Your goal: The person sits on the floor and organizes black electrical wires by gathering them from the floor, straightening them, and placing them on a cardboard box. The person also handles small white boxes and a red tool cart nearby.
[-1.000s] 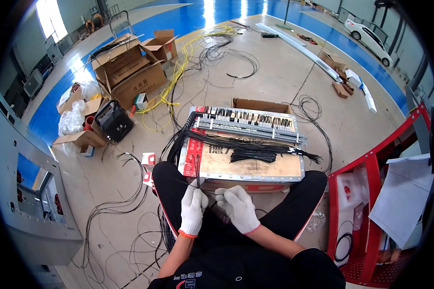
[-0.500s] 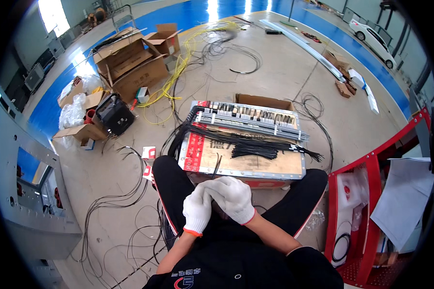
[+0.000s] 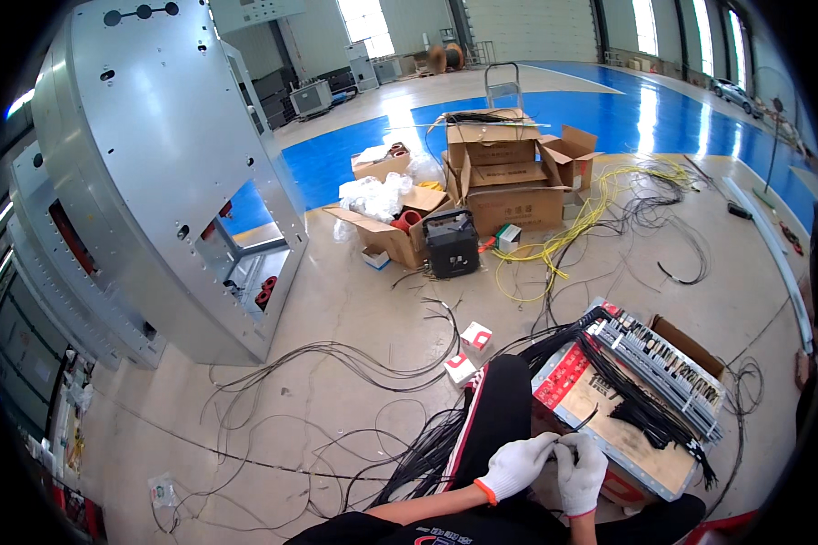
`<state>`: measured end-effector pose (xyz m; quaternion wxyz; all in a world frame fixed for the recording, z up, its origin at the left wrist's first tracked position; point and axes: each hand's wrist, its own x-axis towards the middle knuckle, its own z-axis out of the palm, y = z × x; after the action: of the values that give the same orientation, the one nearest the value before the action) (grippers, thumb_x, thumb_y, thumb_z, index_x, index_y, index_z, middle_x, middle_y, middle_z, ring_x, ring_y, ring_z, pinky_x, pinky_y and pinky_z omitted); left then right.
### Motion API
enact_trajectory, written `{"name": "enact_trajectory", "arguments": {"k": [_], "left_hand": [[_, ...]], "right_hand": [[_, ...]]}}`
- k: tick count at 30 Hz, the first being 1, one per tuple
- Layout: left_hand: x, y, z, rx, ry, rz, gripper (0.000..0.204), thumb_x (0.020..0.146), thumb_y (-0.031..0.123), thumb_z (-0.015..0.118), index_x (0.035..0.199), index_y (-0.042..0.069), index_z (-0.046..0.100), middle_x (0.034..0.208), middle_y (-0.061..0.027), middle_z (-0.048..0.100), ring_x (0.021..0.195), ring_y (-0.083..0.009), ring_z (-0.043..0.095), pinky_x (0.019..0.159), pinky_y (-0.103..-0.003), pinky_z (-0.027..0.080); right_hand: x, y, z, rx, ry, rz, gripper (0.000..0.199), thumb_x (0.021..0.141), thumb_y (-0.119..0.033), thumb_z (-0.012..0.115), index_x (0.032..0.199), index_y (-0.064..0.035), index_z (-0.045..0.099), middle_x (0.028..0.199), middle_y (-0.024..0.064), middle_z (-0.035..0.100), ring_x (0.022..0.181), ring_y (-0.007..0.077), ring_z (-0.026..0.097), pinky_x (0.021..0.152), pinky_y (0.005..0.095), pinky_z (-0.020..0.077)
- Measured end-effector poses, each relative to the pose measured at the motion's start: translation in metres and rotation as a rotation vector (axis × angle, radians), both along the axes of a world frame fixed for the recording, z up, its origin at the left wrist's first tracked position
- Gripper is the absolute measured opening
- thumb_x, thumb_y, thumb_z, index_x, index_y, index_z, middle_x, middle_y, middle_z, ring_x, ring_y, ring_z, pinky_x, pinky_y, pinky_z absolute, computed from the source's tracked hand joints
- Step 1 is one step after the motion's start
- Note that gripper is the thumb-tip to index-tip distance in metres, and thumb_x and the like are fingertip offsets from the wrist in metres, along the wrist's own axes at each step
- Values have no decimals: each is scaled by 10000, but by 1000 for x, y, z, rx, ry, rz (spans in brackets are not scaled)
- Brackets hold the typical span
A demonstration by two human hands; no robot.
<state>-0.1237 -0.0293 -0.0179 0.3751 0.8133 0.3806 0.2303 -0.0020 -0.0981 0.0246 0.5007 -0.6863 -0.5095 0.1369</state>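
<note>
Wide workshop hall here, smooth beige concrete floor (image 3: 354, 309) with glossy blue lanes beyond it. Far left of the wiring panel stands a big grey sheet-metal cabinet (image 3: 154, 173), curved face, round holes punched in it. Loose black cables (image 3: 336, 400) snake in loops across the floor between that cabinet and the panel. Beyond the panel, further up the floor, open brown cardboard boxes (image 3: 500, 177) sit stacked, a black square case (image 3: 452, 243) in front of them, and a tangle of yellow wire (image 3: 573, 232) to their right. 2 small red-and-white cartons (image 3: 468, 352) lie just left of the panel's near corner.

Now the panel itself: a flat rectangular wiring panel (image 3: 627, 409), tan board with a red edge strip, rows of grey terminals and a thick black wire bundle combed across it.

Just below its near edge, the left hand (image 3: 515, 465), white knit glove with orange cuff, meets the right hand (image 3: 580, 470). Both sets of fingers are pinched together on a thin black wire (image 3: 587, 419), which rises from the fingertips toward the panel.
</note>
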Motion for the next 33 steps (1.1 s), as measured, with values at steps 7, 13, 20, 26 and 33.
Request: {"name": "enact_trajectory", "arguments": {"k": [7, 13, 20, 26, 33], "left_hand": [[5, -5, -5, 27, 68, -27, 255, 966, 234, 525, 1166, 101, 608, 832, -182, 678, 749, -369, 668, 644, -460, 528], [6, -6, -2, 10, 57, -31, 246, 949, 212, 529, 1158, 103, 597, 816, -183, 672, 742, -378, 661, 639, -468, 524], [3, -7, -6, 1, 48, -6, 239, 948, 207, 527, 1149, 101, 601, 816, -182, 671, 745, -378, 661, 644, -466, 524], [2, -6, -5, 12, 88, -6, 243, 949, 205, 525, 1154, 101, 602, 821, -180, 672, 744, -374, 662, 643, -463, 524], [2, -9, -9, 2, 93, -20, 268, 958, 206, 516, 1195, 110, 595, 832, -181, 674, 746, -371, 665, 643, -461, 525]], "right_hand": [[6, -3, 5, 173, -281, 27, 89, 781, -38, 679, 870, -49, 684, 808, 123, 674, 732, 303, 646, 672, 380, 502], [5, -3, 1, 180, -238, -2, 119, 780, -77, 686, 897, -89, 706, 805, 96, 677, 734, 303, 644, 675, 384, 510], [3, -2, 5, 122, -268, 30, 95, 788, -63, 667, 877, -74, 697, 813, 106, 682, 746, 308, 650, 675, 392, 513], [1, 1, -1, 153, -233, 45, 86, 791, -58, 665, 875, -57, 684, 797, 118, 680, 719, 320, 653, 660, 401, 518], [-1, -5, -3, -133, 135, -14, 78, 818, -55, 651, 896, -50, 657, 737, 127, 667, 646, 324, 647, 611, 401, 513]]}}
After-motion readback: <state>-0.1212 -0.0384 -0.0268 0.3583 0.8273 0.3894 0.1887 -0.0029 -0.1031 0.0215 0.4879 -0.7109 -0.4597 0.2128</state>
